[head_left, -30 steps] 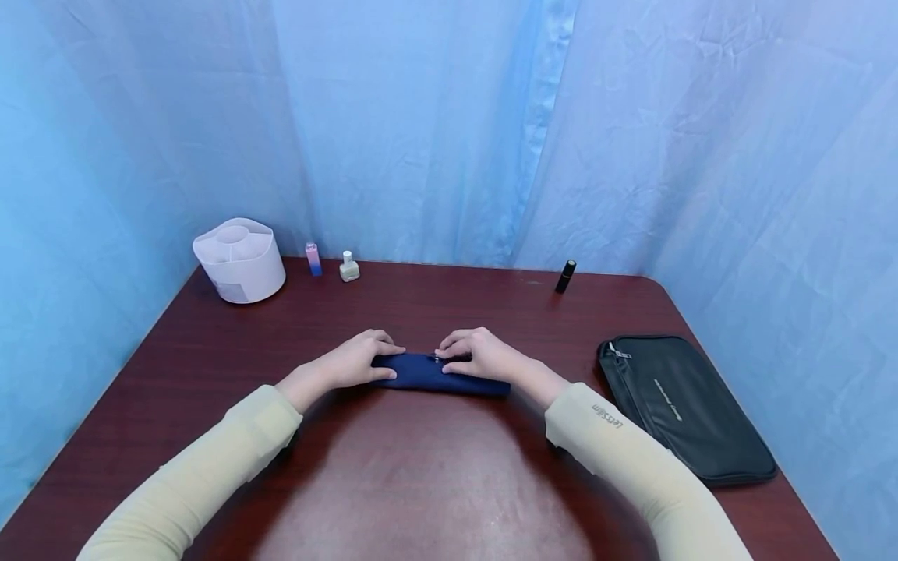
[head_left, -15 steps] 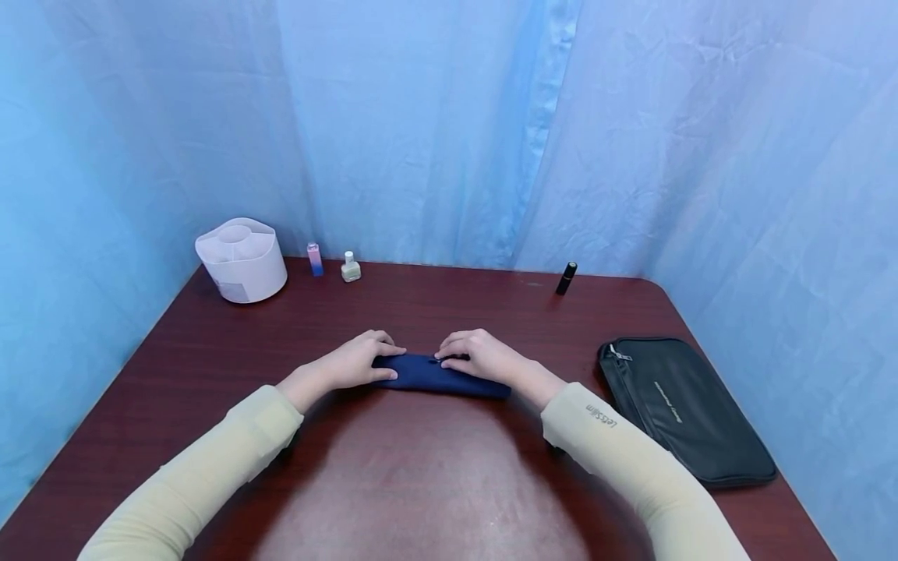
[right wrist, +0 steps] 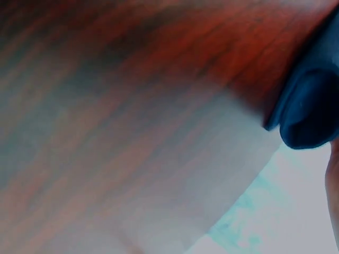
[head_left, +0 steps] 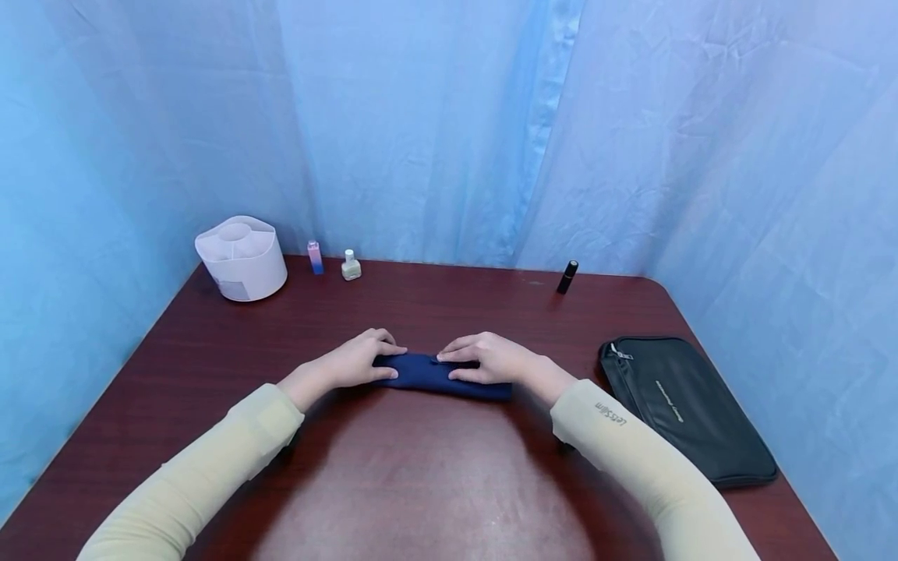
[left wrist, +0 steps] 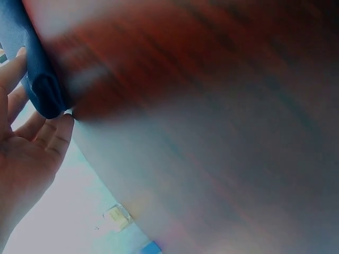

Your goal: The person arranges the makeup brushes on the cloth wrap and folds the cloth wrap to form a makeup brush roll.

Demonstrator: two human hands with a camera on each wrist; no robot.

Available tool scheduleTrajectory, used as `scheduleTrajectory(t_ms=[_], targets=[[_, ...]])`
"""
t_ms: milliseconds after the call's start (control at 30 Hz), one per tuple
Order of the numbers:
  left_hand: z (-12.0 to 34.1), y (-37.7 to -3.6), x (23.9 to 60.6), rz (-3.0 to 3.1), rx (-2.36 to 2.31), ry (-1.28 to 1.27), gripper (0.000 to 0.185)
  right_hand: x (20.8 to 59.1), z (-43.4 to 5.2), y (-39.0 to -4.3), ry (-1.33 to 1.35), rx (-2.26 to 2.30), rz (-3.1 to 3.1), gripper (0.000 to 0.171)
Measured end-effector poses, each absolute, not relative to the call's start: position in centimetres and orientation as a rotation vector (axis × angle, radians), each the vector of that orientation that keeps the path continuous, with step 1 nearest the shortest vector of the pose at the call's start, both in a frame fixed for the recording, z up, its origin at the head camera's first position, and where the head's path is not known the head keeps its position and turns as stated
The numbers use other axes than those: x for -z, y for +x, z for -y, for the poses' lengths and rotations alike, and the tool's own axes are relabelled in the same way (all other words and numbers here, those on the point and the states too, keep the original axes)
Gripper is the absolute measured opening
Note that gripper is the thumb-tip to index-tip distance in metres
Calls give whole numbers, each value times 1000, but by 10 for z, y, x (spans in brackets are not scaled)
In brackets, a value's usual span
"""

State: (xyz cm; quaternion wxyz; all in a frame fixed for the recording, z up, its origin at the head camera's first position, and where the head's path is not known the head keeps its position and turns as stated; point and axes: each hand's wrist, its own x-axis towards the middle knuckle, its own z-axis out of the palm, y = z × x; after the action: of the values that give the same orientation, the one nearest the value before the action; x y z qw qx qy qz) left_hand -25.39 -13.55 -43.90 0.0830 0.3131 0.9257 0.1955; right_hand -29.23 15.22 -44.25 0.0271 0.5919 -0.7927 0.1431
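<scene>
Under both hands spreads the dark red table (head_left: 435,467), and well off to the right hand's outer side lies the largest loose thing — a black zipped case (head_left: 684,405), flat and closed, its contents hidden. Far beyond the left hand (head_left: 354,362), at the back corner, stands a white round organizer (head_left: 241,259); nothing shows above its compartments from this angle. Just beside it stand a pink-and-blue stick (head_left: 315,258) and a small pale bottle (head_left: 350,266), and a black tube (head_left: 566,276) stands upright well beyond the right hand (head_left: 491,360).

Between the two hands lies the navy pouch (head_left: 438,375), lengthwise on the table. The left hand grips its end, probably to steady it, thumb tucked at the near edge. The right hand's fingers pinch at the top seam — likely the zipper pull, too small to tell.
</scene>
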Motion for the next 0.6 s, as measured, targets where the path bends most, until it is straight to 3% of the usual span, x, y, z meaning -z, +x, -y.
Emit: scheduleTrajectory(t_ms=[600], targets=[[136, -252, 443, -2778, -587, 957, 45, 444, -154, -284, 1845, -385, 2397, 37]])
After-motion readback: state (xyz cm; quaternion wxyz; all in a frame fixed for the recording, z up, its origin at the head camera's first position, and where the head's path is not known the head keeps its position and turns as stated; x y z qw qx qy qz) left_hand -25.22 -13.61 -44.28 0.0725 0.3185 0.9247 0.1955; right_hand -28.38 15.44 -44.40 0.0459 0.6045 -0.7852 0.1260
